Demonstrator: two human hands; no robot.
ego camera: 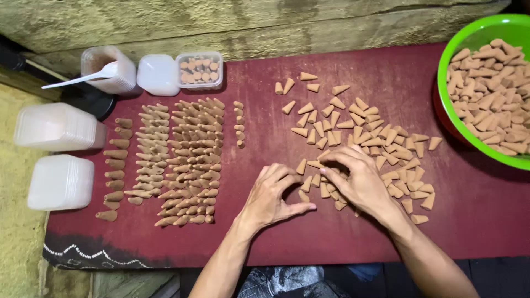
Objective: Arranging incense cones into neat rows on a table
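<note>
Two bare hands are laid on a dark red cloth that covers the work surface. The left hand is rested flat on its heel with the fingers curled loosely and the thumb stretched out to the right; nothing is seen grasped in it, so it is judged empty and unclenched. The right hand is bent over the near edge of a loose scatter of small tan cones, its fingertips pinched down among them; whether a cone is actually gripped cannot be told, since the fingers hide the spot. The scatter is spread thin across the middle of the cloth, which seems to let single cones be picked out easily. To the left, more cones are laid in tidy rows, tips all pointing the same way, with a thinner column beside them, an order that looks suited to counting or packing. A green bowl at the right edge is heaped with cones of the same kind. At the top left a small clear box is filled with upright cones, its lid set next to it, and a tub with a white spoon stands beside that. Two stacks of empty clear boxes are kept at the far left.
</note>
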